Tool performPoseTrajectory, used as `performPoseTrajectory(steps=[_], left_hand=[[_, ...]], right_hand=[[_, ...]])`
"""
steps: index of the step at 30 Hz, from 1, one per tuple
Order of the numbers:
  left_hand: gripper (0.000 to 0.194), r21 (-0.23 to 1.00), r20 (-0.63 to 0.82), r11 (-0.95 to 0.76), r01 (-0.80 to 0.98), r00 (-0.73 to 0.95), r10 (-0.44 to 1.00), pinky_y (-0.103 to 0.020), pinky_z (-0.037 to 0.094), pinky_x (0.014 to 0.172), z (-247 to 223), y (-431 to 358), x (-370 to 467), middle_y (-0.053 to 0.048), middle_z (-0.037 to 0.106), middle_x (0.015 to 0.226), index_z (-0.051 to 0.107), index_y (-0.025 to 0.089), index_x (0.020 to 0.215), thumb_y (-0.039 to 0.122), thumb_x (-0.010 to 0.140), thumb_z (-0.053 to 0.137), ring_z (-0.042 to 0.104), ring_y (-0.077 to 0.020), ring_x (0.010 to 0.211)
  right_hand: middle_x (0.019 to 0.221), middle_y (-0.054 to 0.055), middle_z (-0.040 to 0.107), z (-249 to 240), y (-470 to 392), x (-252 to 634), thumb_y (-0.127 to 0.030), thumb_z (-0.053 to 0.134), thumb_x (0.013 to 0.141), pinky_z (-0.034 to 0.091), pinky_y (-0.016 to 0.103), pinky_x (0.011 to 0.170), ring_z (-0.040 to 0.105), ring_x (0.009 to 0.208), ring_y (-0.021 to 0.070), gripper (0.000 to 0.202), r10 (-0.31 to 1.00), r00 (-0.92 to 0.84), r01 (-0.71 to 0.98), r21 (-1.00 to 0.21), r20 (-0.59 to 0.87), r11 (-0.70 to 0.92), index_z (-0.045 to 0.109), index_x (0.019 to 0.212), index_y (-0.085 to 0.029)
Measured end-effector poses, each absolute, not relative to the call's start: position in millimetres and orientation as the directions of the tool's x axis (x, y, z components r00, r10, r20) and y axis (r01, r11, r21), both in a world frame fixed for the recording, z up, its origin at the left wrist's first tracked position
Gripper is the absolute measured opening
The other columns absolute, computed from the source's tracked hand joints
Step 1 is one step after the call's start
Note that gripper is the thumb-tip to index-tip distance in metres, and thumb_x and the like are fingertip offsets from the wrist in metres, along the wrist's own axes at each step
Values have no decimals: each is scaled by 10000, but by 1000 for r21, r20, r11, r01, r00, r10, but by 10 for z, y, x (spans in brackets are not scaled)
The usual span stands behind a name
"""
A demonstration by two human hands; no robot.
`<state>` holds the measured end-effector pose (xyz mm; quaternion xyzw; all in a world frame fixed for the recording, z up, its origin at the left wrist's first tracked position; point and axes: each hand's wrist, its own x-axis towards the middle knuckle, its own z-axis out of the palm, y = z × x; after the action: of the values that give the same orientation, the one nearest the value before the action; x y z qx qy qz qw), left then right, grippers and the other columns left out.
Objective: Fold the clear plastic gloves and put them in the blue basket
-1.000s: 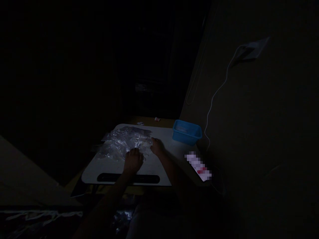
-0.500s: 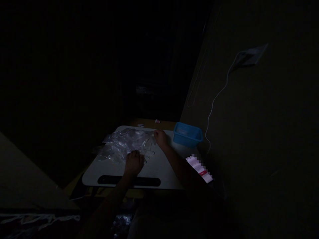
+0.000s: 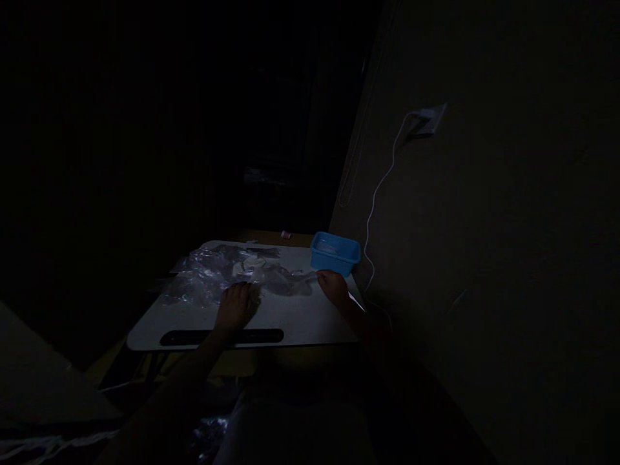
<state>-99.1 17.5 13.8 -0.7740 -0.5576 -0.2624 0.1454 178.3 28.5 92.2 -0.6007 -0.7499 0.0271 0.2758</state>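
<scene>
In dim light, a crumpled heap of clear plastic [image 3: 203, 271] covers the left part of a white table [image 3: 300, 323]. My left hand [image 3: 236, 307] rests at the heap's near edge, its fingers curled over the plastic; what lies under them is hard to see. My right hand [image 3: 333, 286] is closed on the end of a clear plastic piece [image 3: 285, 281], which stretches leftward toward the heap. That hand is just in front of a blue basket [image 3: 335, 254].
Behind the table's far edge lies a small pink and white item [image 3: 285, 235]. A white cable [image 3: 372, 213] hangs from a wall socket [image 3: 431, 121] on the right. The table has a dark slot [image 3: 266, 335] along its near edge.
My right hand has moved right and nearer, drawing a plastic piece out from the heap. The view has shifted, and my right arm now mostly hides the lit phone screen.
</scene>
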Motion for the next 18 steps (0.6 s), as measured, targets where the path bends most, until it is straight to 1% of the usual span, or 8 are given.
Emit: performPoseTrajectory(steps=[3, 6, 7, 9, 11, 13, 14, 18], left_hand=[[380, 102, 582, -353, 930, 232, 779, -413, 374, 886, 134, 172, -966, -181, 532, 1140, 471, 89, 1118, 283, 808, 367, 468, -273, 1076], [384, 146, 578, -377, 915, 230, 783, -425, 368, 918, 139, 170, -820, -174, 517, 1190, 470, 97, 1147, 222, 810, 335, 451, -260, 1123], [381, 146, 567, -409, 901, 263, 781, -426, 362, 932, 135, 164, -738, -161, 512, 1211, 480, 111, 1148, 204, 809, 332, 445, -253, 1141], [373, 129, 521, -528, 840, 395, 757, -413, 351, 957, 106, 139, -541, -132, 517, 1229, 501, 143, 1150, 229, 823, 342, 449, -233, 1152], [381, 113, 444, -624, 773, 522, 728, -396, 335, 978, 45, 89, -338, -108, 515, 1247, 497, 165, 1175, 262, 852, 319, 440, -209, 1173], [402, 90, 350, -625, 775, 563, 749, -391, 330, 979, -34, 9, -173, -146, 496, 1262, 502, 123, 1178, 294, 860, 324, 423, -224, 1194], [421, 80, 324, -598, 797, 546, 772, -399, 323, 980, -71, -41, -112, -165, 475, 1278, 490, 111, 1193, 316, 864, 327, 413, -238, 1202], [437, 70, 290, -547, 834, 508, 811, -418, 320, 969, -123, -293, 3, -157, 437, 1314, 481, 147, 1206, 378, 875, 313, 380, -256, 1227]], right_hand=[[902, 49, 697, 753, 86, 2034, -189, 431, 824, 448, 255, 782, 632, 835, 166, 267, 934, -127, 890, -378, 333, 256, 667, 947, -183], [973, 32, 685, 653, -1, 2213, -170, 429, 815, 439, 254, 839, 617, 916, 145, 284, 944, -125, 882, -402, 304, 246, 657, 983, -200], [999, 36, 677, 629, -9, 2257, -170, 432, 812, 433, 258, 858, 608, 944, 144, 283, 946, -122, 879, -410, 299, 243, 658, 980, -194], [1024, 54, 667, 588, -6, 2326, -178, 434, 808, 430, 262, 871, 599, 970, 147, 280, 950, -109, 875, -426, 294, 232, 663, 970, -174], [1009, 63, 671, 553, 2, 2375, -173, 421, 804, 444, 264, 850, 608, 944, 147, 293, 953, -88, 871, -442, 289, 215, 663, 970, -162], [973, 60, 682, 527, 5, 2414, -154, 401, 796, 461, 273, 821, 623, 893, 147, 316, 957, -59, 869, -456, 285, 190, 657, 982, -162], [952, 56, 687, 520, 6, 2433, -145, 395, 791, 467, 279, 811, 629, 867, 147, 326, 958, -44, 869, -463, 283, 176, 655, 987, -164], [894, 40, 697, 528, 29, 2488, -121, 398, 768, 475, 288, 798, 636, 823, 148, 344, 960, 0, 864, -483, 281, 141, 654, 991, -171]])
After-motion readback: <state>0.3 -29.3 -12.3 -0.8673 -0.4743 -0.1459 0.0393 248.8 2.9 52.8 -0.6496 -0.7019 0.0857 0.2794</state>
